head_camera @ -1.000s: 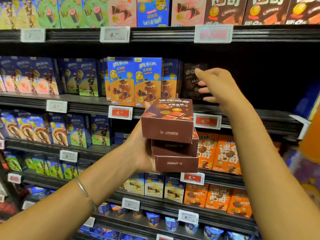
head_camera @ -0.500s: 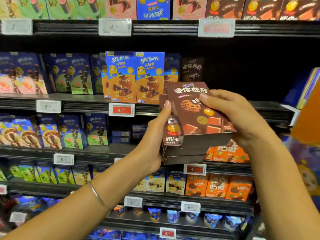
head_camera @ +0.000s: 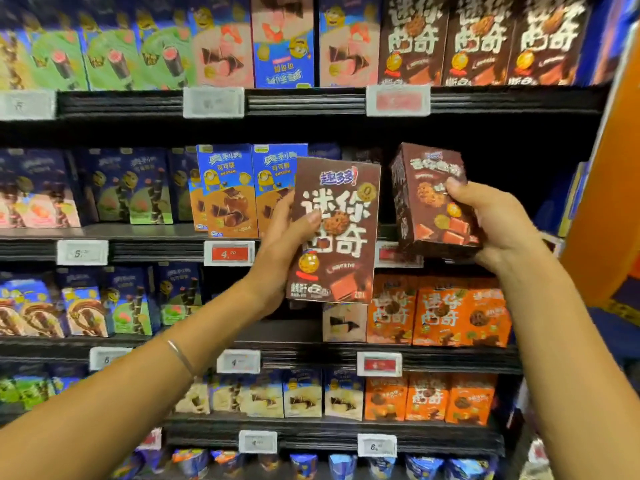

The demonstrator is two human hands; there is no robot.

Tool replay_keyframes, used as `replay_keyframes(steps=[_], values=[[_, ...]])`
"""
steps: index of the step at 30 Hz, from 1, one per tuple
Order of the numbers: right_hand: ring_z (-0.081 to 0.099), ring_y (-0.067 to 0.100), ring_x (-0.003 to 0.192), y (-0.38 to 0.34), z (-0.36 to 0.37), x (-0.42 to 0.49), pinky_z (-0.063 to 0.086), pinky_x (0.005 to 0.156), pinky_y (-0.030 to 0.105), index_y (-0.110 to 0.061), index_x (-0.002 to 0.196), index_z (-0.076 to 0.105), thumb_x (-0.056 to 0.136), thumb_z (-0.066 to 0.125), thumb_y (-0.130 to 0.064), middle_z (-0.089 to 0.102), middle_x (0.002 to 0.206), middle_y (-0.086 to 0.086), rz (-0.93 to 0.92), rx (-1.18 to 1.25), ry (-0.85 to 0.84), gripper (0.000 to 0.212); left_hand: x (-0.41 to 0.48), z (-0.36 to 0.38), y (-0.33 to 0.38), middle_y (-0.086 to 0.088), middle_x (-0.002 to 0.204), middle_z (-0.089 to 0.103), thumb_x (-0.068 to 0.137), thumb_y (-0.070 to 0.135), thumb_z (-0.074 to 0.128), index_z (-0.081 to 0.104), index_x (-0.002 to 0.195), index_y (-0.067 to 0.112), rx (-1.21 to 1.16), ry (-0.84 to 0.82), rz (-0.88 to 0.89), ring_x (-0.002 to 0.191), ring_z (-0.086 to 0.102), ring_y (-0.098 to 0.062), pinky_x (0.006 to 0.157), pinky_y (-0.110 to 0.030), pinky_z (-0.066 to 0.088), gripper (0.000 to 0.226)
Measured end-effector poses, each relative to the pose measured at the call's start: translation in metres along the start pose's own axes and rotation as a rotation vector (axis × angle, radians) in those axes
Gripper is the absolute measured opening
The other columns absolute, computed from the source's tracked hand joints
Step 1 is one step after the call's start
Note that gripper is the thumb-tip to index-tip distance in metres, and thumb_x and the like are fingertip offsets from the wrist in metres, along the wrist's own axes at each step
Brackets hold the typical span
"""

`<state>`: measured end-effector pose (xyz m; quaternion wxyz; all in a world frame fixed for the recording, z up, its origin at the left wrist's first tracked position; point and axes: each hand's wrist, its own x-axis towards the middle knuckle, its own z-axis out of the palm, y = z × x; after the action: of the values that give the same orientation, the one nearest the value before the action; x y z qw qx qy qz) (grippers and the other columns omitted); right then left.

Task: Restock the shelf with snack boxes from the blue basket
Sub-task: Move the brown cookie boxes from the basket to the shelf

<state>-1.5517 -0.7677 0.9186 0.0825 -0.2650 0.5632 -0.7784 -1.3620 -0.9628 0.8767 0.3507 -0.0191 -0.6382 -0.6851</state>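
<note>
Brown cardboard is filling both my hands, held apart: my left hand [head_camera: 287, 244] is gripping one snack box [head_camera: 336, 233] upright at centre frame, and my right hand [head_camera: 498, 223] is clutching a tilted second box [head_camera: 433, 199] just right of it. Tilted like that, it is risking a snag on the shelf [head_camera: 156, 247] lip and a slip. Behind it the dark gap [head_camera: 512, 161] is looking roomy — the blue basket is not showing.
</note>
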Motion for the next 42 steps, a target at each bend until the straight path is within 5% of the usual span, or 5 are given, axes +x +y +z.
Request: replay_keyframes(steps=[5, 18, 28, 37, 42], values=[[0.071, 0.018, 0.083, -0.002, -0.005, 0.054, 0.060, 0.070, 0.033, -0.011, 0.131, 0.059, 0.080, 0.081, -0.006, 0.073, 0.111, 0.012, -0.117, -0.117, 0.146, 0.056, 0.023, 0.028, -0.001, 0.000, 0.108, 0.077, 0.075, 0.042, 0.074, 0.046, 0.146, 0.017, 0.002, 0.029, 0.016, 0.091, 0.078, -0.019, 0.069, -0.031, 0.063, 0.080], [0.072, 0.039, 0.087, 0.017, -0.022, 0.149, 0.061, 0.077, 0.055, 0.000, 0.103, 0.071, 0.077, 0.072, -0.003, 0.074, 0.097, 0.022, -0.067, -0.303, 0.223, 0.026, 0.068, 0.071, -0.007, -0.007, 0.108, 0.078, 0.066, 0.046, 0.077, 0.049, 0.144, 0.010, -0.039, 0.077, -0.003, 0.087, 0.079, -0.022, 0.067, -0.033, 0.063, 0.091], [0.050, 0.034, 0.133, 0.033, -0.015, 0.192, 0.047, 0.108, 0.041, -0.011, 0.153, 0.038, 0.095, 0.060, -0.003, 0.046, 0.151, 0.013, -0.043, -0.500, 0.110, 0.062, 0.077, 0.087, -0.018, -0.009, 0.110, 0.077, 0.073, 0.040, 0.075, 0.050, 0.142, 0.012, -0.053, 0.074, 0.012, 0.088, 0.079, -0.023, 0.066, -0.032, 0.063, 0.079], [0.057, 0.036, 0.126, 0.044, 0.001, 0.194, 0.049, 0.087, 0.032, -0.007, 0.145, 0.045, 0.090, 0.072, -0.004, 0.056, 0.139, 0.018, -0.041, -0.651, 0.160, 0.062, 0.079, 0.081, -0.027, -0.007, 0.107, 0.077, 0.080, 0.038, 0.067, 0.051, 0.138, 0.016, -0.008, 0.095, 0.015, 0.087, 0.079, -0.022, 0.065, -0.031, 0.063, 0.063], [0.053, 0.037, 0.131, 0.044, 0.005, 0.194, 0.050, 0.102, 0.039, -0.006, 0.147, 0.044, 0.088, 0.076, -0.013, 0.053, 0.145, 0.019, -0.026, -0.734, 0.156, 0.068, 0.082, 0.076, -0.024, -0.007, 0.113, 0.076, 0.078, 0.042, 0.073, 0.051, 0.140, 0.017, 0.014, 0.121, 0.029, 0.090, 0.078, -0.023, 0.067, -0.032, 0.063, 0.071]])
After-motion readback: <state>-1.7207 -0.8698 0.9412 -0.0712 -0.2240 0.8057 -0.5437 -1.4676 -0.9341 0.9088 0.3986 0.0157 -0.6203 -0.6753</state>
